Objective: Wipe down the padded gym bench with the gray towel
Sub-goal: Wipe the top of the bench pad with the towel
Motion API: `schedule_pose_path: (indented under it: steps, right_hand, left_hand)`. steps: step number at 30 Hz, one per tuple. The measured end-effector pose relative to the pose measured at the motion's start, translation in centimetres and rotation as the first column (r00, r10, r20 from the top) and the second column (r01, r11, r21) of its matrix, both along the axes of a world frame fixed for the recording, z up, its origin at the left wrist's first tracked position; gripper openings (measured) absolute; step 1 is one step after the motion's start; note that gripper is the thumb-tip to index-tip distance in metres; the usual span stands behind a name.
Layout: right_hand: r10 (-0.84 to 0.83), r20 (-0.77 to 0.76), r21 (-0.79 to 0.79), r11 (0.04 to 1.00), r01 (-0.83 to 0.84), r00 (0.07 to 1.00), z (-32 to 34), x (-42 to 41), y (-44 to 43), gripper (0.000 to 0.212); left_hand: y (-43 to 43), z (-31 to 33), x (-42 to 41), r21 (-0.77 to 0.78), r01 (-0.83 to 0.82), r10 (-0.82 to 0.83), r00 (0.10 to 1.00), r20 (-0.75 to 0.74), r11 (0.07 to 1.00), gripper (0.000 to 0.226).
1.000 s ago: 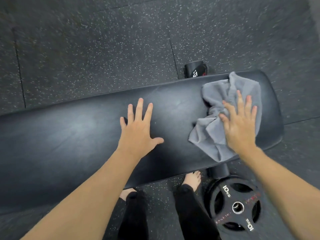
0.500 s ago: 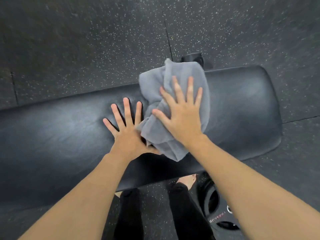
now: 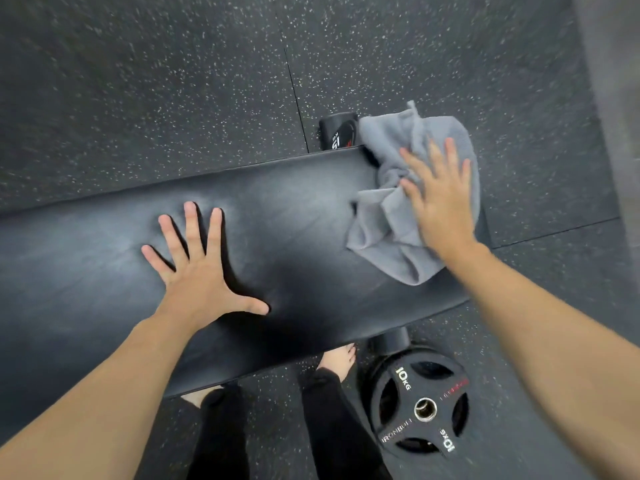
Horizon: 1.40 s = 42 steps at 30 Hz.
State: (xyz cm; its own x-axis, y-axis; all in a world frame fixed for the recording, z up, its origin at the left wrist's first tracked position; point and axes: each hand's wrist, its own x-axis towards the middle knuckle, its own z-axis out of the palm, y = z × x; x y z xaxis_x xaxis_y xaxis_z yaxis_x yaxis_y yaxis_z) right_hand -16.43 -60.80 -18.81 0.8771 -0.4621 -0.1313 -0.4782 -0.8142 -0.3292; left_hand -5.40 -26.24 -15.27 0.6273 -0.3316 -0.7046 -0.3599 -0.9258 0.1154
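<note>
A black padded gym bench [image 3: 294,216] runs across the view from the left edge to the right. The crumpled gray towel [image 3: 384,216] lies on the bench's right end, its top spilling past the far edge. My right hand [image 3: 440,199] presses flat on the towel with fingers spread, covering its right part. My left hand [image 3: 197,268] lies flat and open on the bare padding near the bench's middle, fingers apart, holding nothing.
A black 10 kg weight plate [image 3: 420,403] lies on the speckled rubber floor below the bench's right end. A black bench foot [image 3: 337,129] shows beyond the far edge. My bare feet [image 3: 337,358] and dark trouser legs stand against the near side.
My right hand has swept the towel from the bench's middle, beside the left hand, out to the right end. The left hand stays planted on the padding.
</note>
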Motion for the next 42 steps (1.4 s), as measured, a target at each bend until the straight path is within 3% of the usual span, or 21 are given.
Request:
schedule_pose_path:
  steps: [4,6,12,16,19,22,25,31,37,42]
  right_hand:
    - [0.004,0.035,0.076,0.997,-0.006,0.999,0.1,-2.9,-3.4,0.048]
    - [0.005,0.034,0.04,0.999,-0.006,0.999,0.2,-4.3,-2.6,0.047]
    - [-0.064,-0.051,-0.05,0.997,0.061,0.997,0.8,-7.5,8.6,0.053]
    - [0.107,-0.056,-0.058,0.992,-0.111,0.993,0.8,-6.8,20.9,0.062]
    - [0.196,-0.066,-0.075,0.977,-0.201,0.978,0.9,-5.4,27.1,0.069]
    - [0.248,-0.063,-0.111,0.961,-0.254,0.967,0.8,-5.3,26.8,0.065]
    - [0.332,-0.049,-0.136,0.932,-0.336,0.942,0.3,-6.6,23.1,0.057]
    - [0.007,-0.143,-0.094,0.995,-0.021,0.99,0.6,-10.5,13.7,0.058]
    - [-0.181,-0.126,-0.055,0.983,0.176,0.975,1.2,-9.5,16.0,0.055]
    - [-0.011,-0.079,-0.069,0.998,0.006,0.997,1.1,-4.8,28.1,0.057]
  left_hand:
    - [0.2,-0.2,-0.1,-0.02,0.009,-0.008,1.0,0.03,1.0,0.167]
    - [0.2,-0.3,-0.1,-0.022,0.02,-0.019,0.999,0.043,1.0,0.167]
    - [0.2,-0.4,0.0,-0.038,0.041,-0.039,0.997,0.073,0.998,0.168]
    - [0.6,-0.4,-0.1,-0.055,0.056,-0.052,0.997,0.061,0.997,0.162]
    - [1.7,-0.4,0.6,-0.125,0.07,-0.066,0.997,0.035,0.99,0.142]
    - [3.2,0.2,1.4,-0.209,0.088,-0.088,0.996,0.01,0.974,0.132]
    - [5.4,0.6,1.7,-0.271,0.145,-0.121,0.987,0.104,0.952,0.123]
    - [9.7,1.0,1.7,-0.269,0.203,-0.148,0.967,0.21,0.942,0.11]
    - [14.9,1.2,1.7,-0.297,0.12,-0.048,0.97,0.239,0.947,0.105]
    - [21.1,1.2,3.1,-0.31,0.074,0.007,0.968,0.253,0.948,0.105]
